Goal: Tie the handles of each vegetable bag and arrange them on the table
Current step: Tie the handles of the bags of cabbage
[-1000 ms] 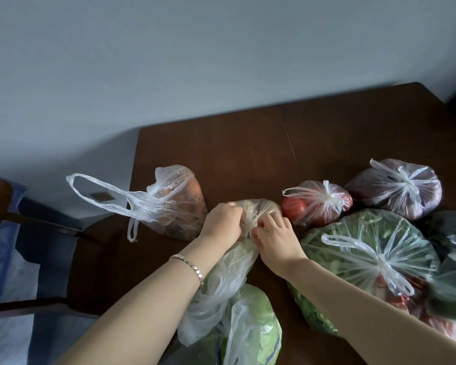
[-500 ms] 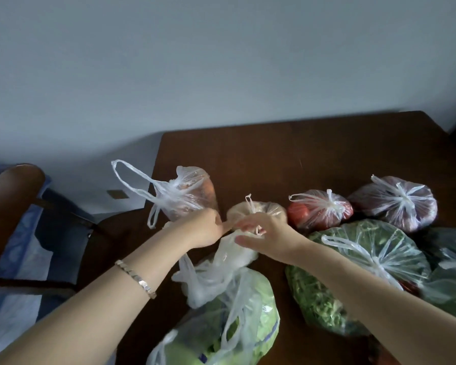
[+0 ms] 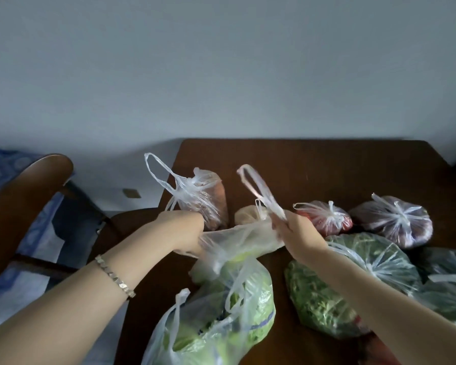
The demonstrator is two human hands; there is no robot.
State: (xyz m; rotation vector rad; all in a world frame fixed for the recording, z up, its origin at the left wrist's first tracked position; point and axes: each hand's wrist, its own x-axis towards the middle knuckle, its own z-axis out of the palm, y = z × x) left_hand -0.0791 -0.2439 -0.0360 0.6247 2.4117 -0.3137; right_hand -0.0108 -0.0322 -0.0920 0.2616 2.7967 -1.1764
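Observation:
Several clear plastic vegetable bags lie on a dark wooden table (image 3: 313,164). My left hand (image 3: 184,230) and my right hand (image 3: 295,230) each grip one end of a small pale bag (image 3: 248,217), its plastic stretched between them. A loose handle loop (image 3: 256,188) sticks up from my right hand. An untied carrot bag (image 3: 206,198) stands behind my left hand. A tied red tomato bag (image 3: 324,217), a tied purple bag (image 3: 395,219) and a tied bag of greens (image 3: 353,280) lie to the right. An untied cabbage bag (image 3: 221,320) lies nearest to me.
A wooden chair (image 3: 24,201) stands left of the table, over blue patterned cloth (image 3: 8,164). More dark bags (image 3: 448,283) crowd the right edge. A pale wall rises behind the table. The far half of the tabletop is bare wood.
My hands have drawn apart, stretching the small bag's plastic between them. The handle loop now rises from my right hand. The view has tilted up, so the table sits lower.

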